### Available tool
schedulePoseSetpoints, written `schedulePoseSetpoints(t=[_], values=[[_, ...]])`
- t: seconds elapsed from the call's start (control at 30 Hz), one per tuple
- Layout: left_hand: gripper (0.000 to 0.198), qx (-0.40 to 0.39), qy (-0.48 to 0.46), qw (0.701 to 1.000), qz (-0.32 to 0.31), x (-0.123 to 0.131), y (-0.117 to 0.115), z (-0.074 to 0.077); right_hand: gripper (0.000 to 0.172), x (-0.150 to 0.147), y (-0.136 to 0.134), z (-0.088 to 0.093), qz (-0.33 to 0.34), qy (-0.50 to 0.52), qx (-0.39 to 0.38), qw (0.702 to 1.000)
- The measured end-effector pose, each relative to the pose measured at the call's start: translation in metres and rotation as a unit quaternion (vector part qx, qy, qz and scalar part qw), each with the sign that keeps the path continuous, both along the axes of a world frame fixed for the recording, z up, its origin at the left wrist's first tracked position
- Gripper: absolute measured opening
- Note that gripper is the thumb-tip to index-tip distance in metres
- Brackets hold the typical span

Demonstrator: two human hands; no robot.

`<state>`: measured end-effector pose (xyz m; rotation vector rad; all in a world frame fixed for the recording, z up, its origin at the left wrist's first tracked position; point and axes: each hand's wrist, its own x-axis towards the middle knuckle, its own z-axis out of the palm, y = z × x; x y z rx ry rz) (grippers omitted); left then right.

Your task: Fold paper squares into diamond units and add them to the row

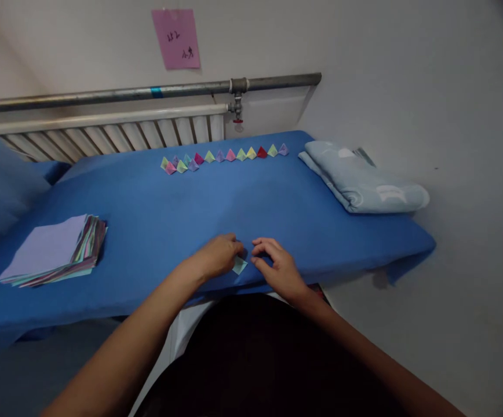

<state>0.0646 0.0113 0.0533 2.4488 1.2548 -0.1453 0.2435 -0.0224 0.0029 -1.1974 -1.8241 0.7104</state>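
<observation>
A small light-green piece of folded paper (pixel 239 266) lies near the front edge of the blue-covered bed. My left hand (pixel 221 256) is closed over its upper left corner, fingers curled down and their tips partly hidden. Just to the right, my right hand (pixel 280 270) is held with curved fingers and the thumb apart, nothing between them, and a small gap separates it from the paper. Toward the back, several small folded paper pieces (pixel 230 154) in various colours stand in a row, with a shorter second row at its left end.
To the left sits a stack of coloured paper sheets (pixel 47 246), lilac on top. A folded pale-blue blanket (pixel 364 179) rests at the right end against the wall. Behind the bed are a white radiator (pixel 116 136) and a metal pipe (pixel 104 97); a pink note (pixel 176 39) hangs above.
</observation>
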Motion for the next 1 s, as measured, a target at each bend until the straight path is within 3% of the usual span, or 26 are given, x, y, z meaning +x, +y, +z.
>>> schedulePoseSetpoints(t=[0.13,0.27,0.53,0.57,0.67,0.73,0.8,0.9,1.0], values=[[0.025,-0.034,0.025,0.999,-0.021,0.008,0.017,0.008,0.005,0.006,0.001,-0.002,-0.013,0.066,-0.012,0.998],[0.023,-0.070,0.013,0.997,-0.006,0.010,0.018,0.011,0.005,0.006,0.002,-0.002,-0.005,0.072,-0.010,0.997],[0.015,-0.136,-0.132,0.979,0.078,-0.015,0.004,0.008,0.015,-0.002,-0.007,0.003,-0.001,0.073,-0.064,0.995],[0.013,-0.143,-0.181,0.968,0.101,-0.017,0.000,0.005,0.018,-0.004,-0.009,0.005,-0.003,0.080,-0.080,0.994],[0.022,-0.199,-0.414,0.860,0.224,-0.015,-0.014,-0.007,0.021,-0.010,-0.012,0.008,0.005,0.127,-0.121,0.985],[0.029,-0.208,-0.485,0.804,0.274,-0.008,-0.024,-0.015,0.018,-0.015,-0.012,0.010,0.020,0.166,-0.144,0.975],[0.031,-0.213,-0.519,0.771,0.302,-0.001,-0.033,-0.021,0.013,-0.019,-0.011,0.011,0.031,0.204,-0.164,0.965],[0.029,-0.227,-0.544,0.747,0.309,0.003,-0.039,-0.021,0.008,-0.020,-0.009,0.013,0.029,0.230,-0.177,0.957],[0.026,-0.225,-0.521,0.772,0.287,-0.001,-0.039,-0.014,0.009,-0.016,-0.008,0.016,0.022,0.185,-0.154,0.970]])
